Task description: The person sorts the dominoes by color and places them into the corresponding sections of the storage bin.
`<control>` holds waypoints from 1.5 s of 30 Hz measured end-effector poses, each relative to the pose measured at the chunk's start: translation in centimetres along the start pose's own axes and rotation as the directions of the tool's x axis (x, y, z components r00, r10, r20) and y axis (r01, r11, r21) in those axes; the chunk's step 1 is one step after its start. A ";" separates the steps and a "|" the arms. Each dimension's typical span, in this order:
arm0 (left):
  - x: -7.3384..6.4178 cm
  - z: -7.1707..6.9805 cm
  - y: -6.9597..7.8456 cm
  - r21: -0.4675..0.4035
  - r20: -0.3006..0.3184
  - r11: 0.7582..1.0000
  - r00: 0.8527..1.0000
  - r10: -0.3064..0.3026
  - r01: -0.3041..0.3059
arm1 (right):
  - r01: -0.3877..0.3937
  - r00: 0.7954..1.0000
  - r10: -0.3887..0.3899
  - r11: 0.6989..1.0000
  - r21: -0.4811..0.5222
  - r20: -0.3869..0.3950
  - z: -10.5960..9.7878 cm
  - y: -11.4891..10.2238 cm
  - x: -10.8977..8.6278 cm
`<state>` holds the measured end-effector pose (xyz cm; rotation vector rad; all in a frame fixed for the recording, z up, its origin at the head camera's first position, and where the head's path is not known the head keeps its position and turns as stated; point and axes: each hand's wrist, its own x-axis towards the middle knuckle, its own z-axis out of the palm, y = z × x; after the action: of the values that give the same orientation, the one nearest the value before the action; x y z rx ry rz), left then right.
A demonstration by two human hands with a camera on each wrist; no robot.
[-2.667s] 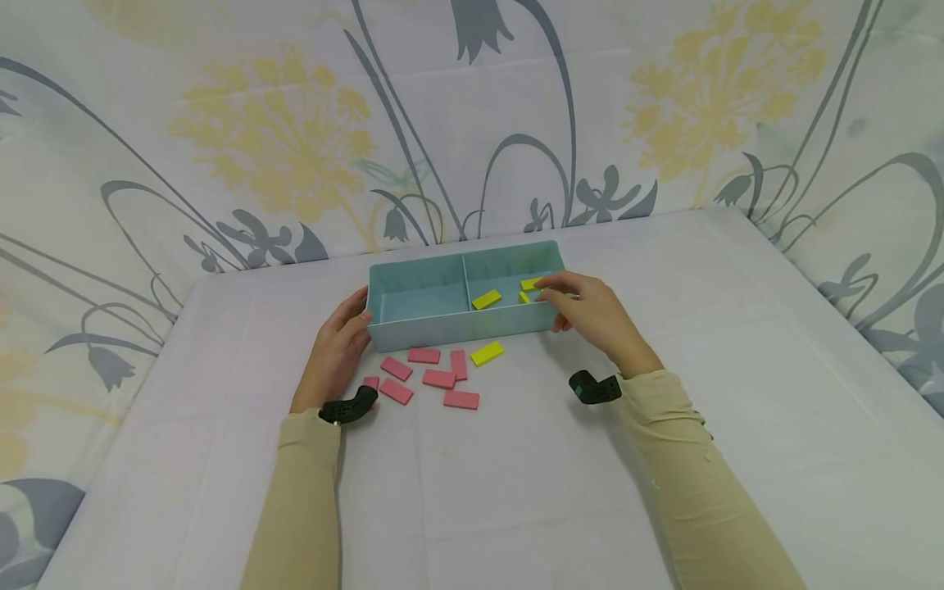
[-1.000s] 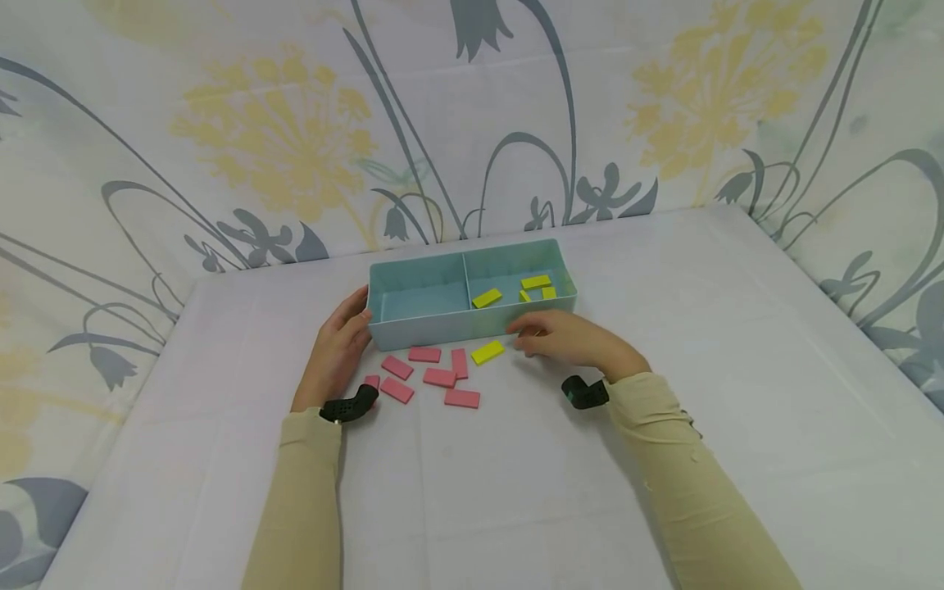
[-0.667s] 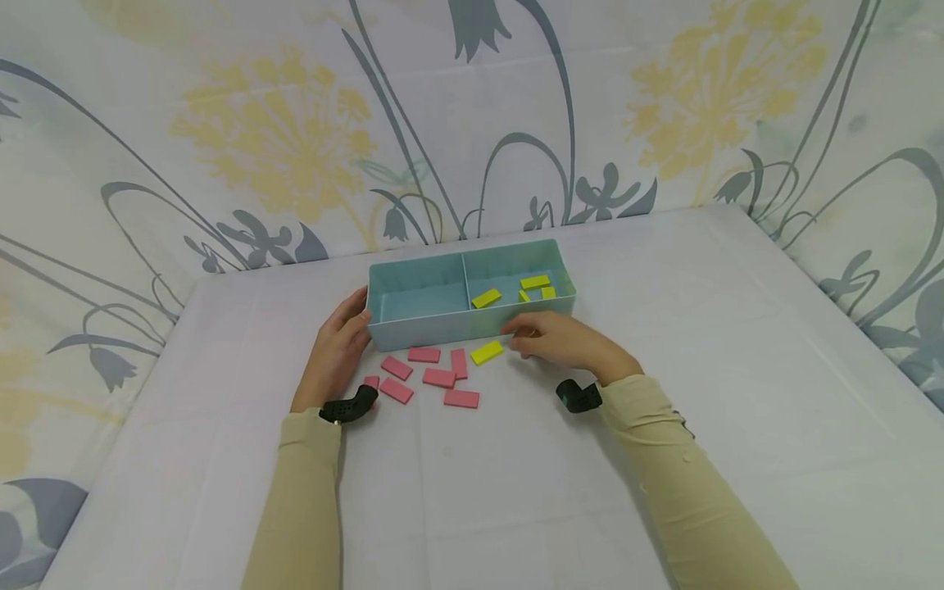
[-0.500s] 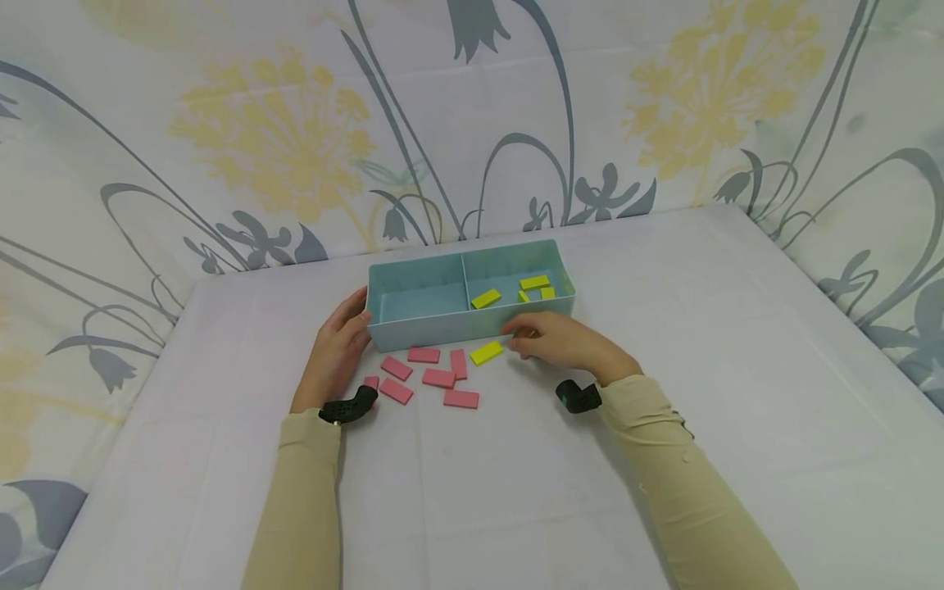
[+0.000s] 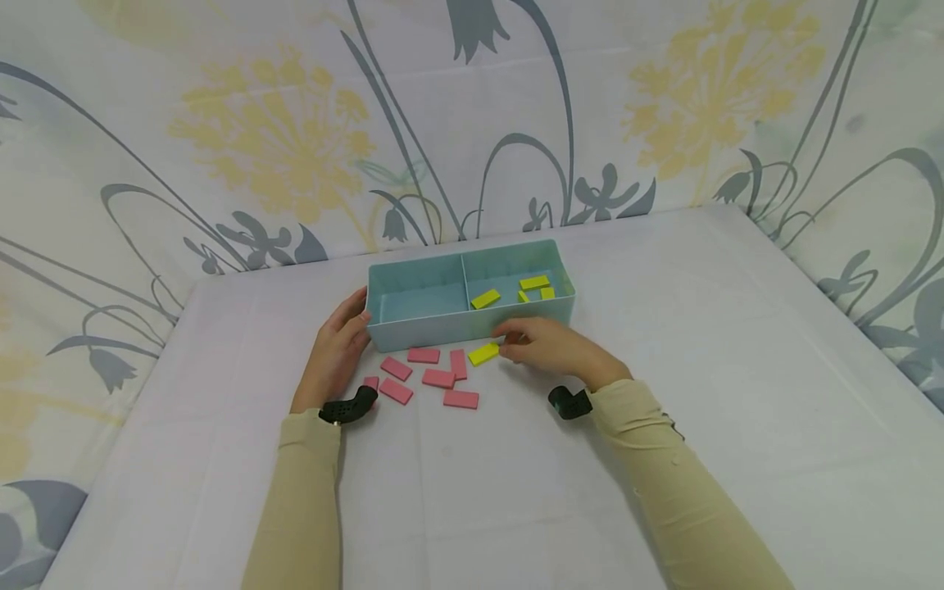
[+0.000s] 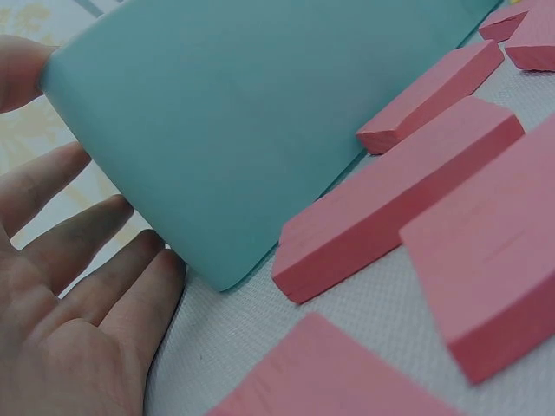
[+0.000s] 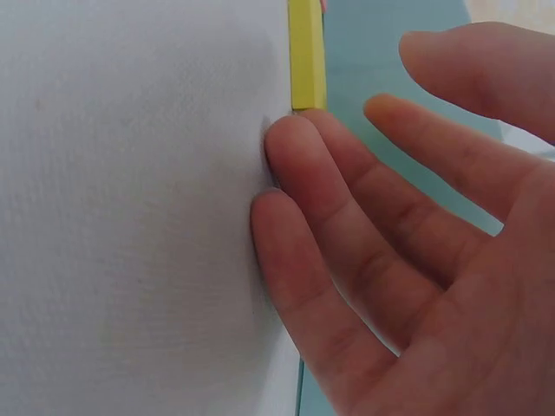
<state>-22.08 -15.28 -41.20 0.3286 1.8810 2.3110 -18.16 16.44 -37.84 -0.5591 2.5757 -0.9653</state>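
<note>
My left hand rests against the left end of a light blue box with two compartments. In the left wrist view, fairly straight fingers lie along the box's end edge, the thumb at its upper corner. My right hand is low on the table in front of the box, loosely bent. A fingertip is at the end of a yellow block, touching or almost so; the right wrist view shows the thumb apart from it. Several yellow blocks lie in the right compartment.
Several pink blocks lie scattered before the box, left of the yellow one, some partly behind the left wrist camera. A divider splits the box. White cloth covers the table; a floral curtain hangs behind.
My right hand has come out of the right compartment, down to the table and leftward to the yellow block, which has shifted slightly left. The left hand stays put.
</note>
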 end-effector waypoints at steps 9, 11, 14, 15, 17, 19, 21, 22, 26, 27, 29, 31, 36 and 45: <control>0.1 0.2 -0.1 0.000 -0.002 1.000 1.000 0.002 -0.002 | 0.005 1.000 -0.005 0.999 -0.044 -0.013 0.4 0.0 0.1; 0.1 0.2 -0.1 0.005 0.000 1.000 1.000 0.002 -0.002 | 0.002 1.000 -0.003 0.999 -0.052 -0.015 0.4 0.0 0.1; 0.1 0.2 -0.2 0.016 -0.005 1.000 1.000 -0.003 0.003 | -0.001 1.000 0.000 0.998 -0.058 -0.013 0.4 0.0 0.1; 0.1 0.2 -0.2 0.022 -0.006 1.000 1.000 -0.006 0.006 | -0.003 1.000 0.003 0.998 -0.060 -0.012 0.5 -0.1 0.1; 0.1 0.2 -0.2 0.030 -0.008 0.999 1.000 -0.011 0.011 | -0.005 1.000 0.004 0.998 -0.060 -0.011 0.5 -0.1 0.1; 0.1 0.2 -0.1 0.035 -0.007 0.999 1.000 -0.015 0.015 | -0.007 1.000 0.007 0.998 -0.061 -0.011 0.5 -0.2 0.1; 0.1 0.2 -0.1 0.033 -0.005 0.999 1.000 -0.011 0.011 | -0.008 1.000 0.007 0.998 -0.064 -0.012 0.6 -0.2 0.2; 0.1 0.2 -0.1 0.032 -0.005 0.999 1.000 -0.009 0.009 | -0.006 1.000 0.005 0.998 -0.067 -0.012 0.6 -0.2 0.2; 0.1 0.2 -0.1 0.019 -0.009 1.000 1.000 -0.008 0.008 | -0.009 1.000 0.008 0.997 -0.078 -0.009 0.8 -0.3 0.3; 0.0 0.2 -0.1 0.017 -0.010 1.000 1.000 -0.009 0.009 | -0.009 1.000 0.008 0.997 -0.081 -0.007 0.8 -0.3 0.4; 0.0 0.2 -0.1 0.009 -0.010 1.000 1.000 -0.011 0.012 | -0.011 1.000 0.010 0.996 -0.087 -0.005 0.9 -0.3 0.4; -0.1 0.2 -0.1 0.010 -0.009 1.000 1.000 -0.015 0.015 | -0.008 1.000 0.008 0.995 -0.095 -0.006 1.0 -0.3 0.4; -0.1 0.1 0.0 0.012 -0.006 1.000 1.000 -0.005 0.006 | -0.003 1.000 0.001 0.994 -0.105 -0.020 1.1 -0.5 0.5; -0.1 0.1 0.1 0.018 -0.005 1.000 1.000 -0.005 0.005 | -0.020 1.000 0.017 0.993 -0.118 -0.026 1.1 -0.5 0.5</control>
<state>-22.01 -15.26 -41.14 0.3198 1.9041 2.2954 -17.98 15.22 -38.35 -0.5571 2.6687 -0.8221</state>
